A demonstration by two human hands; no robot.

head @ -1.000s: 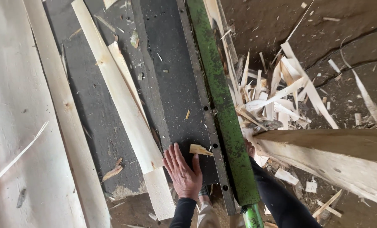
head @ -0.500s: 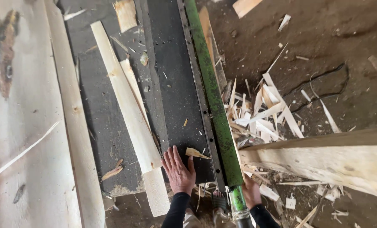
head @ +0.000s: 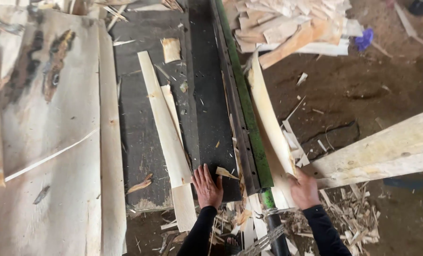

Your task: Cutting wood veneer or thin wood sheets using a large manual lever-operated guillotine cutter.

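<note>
Two hands at work, head view only. Left hand [head: 207,186] lies flat on the near end of the dark cutter bed [head: 207,109], fingers spread, palm down, holding nothing; a small wood offcut [head: 226,173] sits just beside its fingertips. Right hand [head: 304,188] is closed around the near end of a long pale veneer strip [head: 268,118], which runs away from the person along the outer side of the green blade bar [head: 247,109].

Progress, judged from how things lie: the trimmed strip is off the bed and in hand, not yet on the heap of veneer scraps [head: 287,23] at the far end. Two cut veneer strips [head: 166,128] lie on the bed left of the hand; broad veneer sheets [head: 45,142] wait further left.

No bins or boxes in sight; the offcuts lie loose on the dirt floor [head: 363,95].
</note>
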